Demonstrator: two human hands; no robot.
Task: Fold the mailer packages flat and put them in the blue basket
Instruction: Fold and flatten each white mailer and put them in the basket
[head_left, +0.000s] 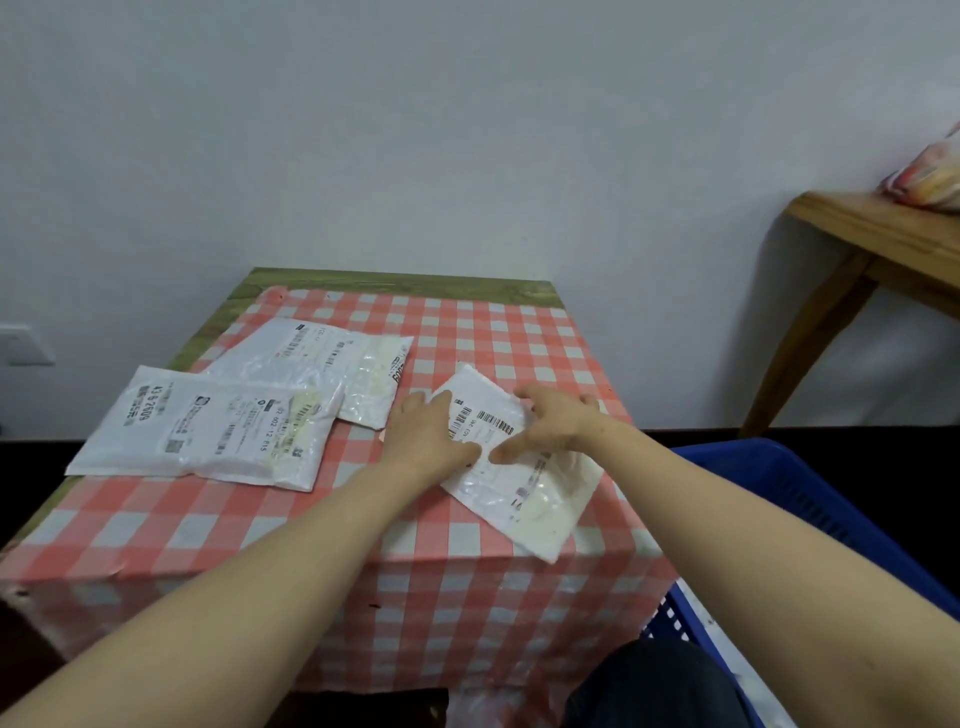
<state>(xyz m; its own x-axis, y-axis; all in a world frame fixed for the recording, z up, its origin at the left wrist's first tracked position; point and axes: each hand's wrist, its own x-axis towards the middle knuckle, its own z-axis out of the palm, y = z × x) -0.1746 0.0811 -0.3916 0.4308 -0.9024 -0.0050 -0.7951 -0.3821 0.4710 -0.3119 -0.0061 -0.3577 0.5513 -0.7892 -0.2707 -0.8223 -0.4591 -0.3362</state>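
Observation:
A white mailer with a barcode label (524, 488) lies at the right side of the table, one corner past the front edge. My left hand (423, 431) rests flat on its left edge. My right hand (550, 421) presses on its top with fingers spread and the thumb on the label. Two more white mailers lie at the left: a near one (208, 431) and a far one (317, 358), overlapping. The blue basket (810, 493) stands on the floor to the right of the table, partly hidden by my right forearm.
The small table wears a red and white checked cloth (291, 525) and stands against a pale wall. A wooden side table (883, 234) with a pink and yellow bundle (930, 176) stands at the far right. Something white lies inside the basket.

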